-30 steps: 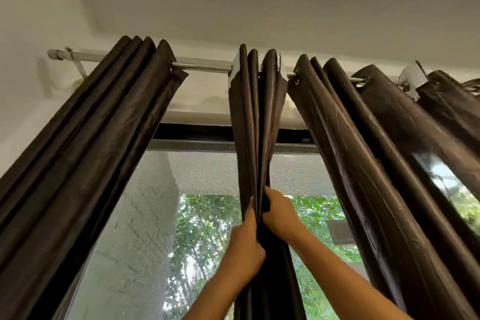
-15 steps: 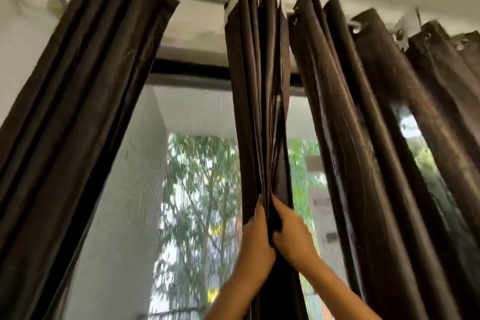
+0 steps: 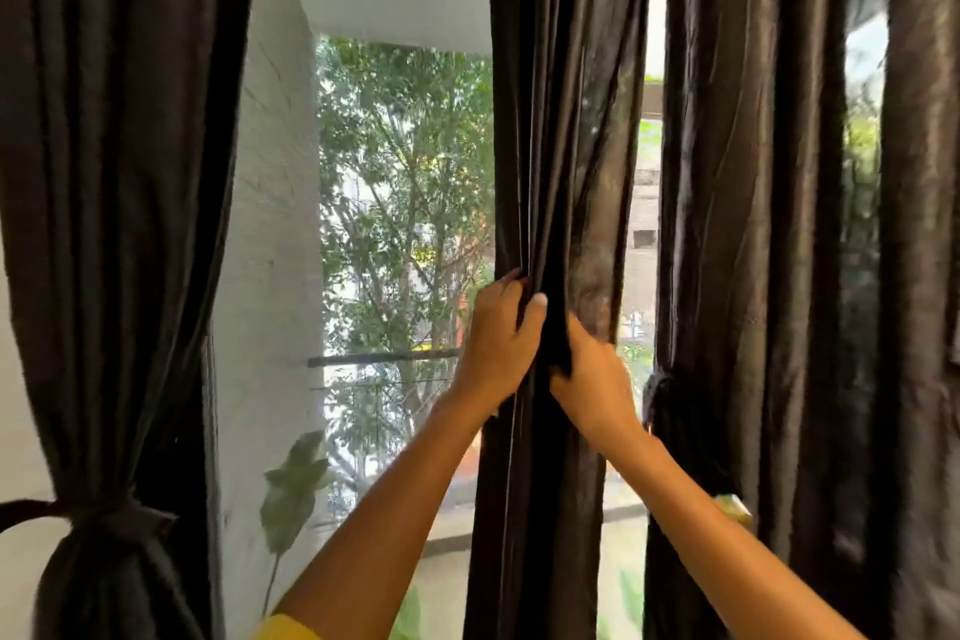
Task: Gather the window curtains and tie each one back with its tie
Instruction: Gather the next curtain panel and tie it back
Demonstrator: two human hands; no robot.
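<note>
From the head camera, the middle curtain (image 3: 550, 120) hangs in tight dark folds down the centre of the window (image 3: 405, 203), and both hands meet on it at about mid-height. The left hand (image 3: 501, 333) has its grip curled round the left edge of the bunched folds, thumb pressed across the front of the cloth. The right hand (image 3: 592, 379) sits just below and to the right, its grip closed on the same bundle from the other side, so the two hands touch or nearly touch through the fabric. At far left, the left curtain (image 3: 119, 172) is drawn together low down by a dark tie (image 3: 98, 509) wrapped round it. To the right hangs the right curtain (image 3: 753, 224), with a dark band (image 3: 657, 395) at its left edge; what it is cannot be told. Trees show through the glass, and a yellow sleeve (image 3: 291, 629) peeks in at the bottom.
</note>
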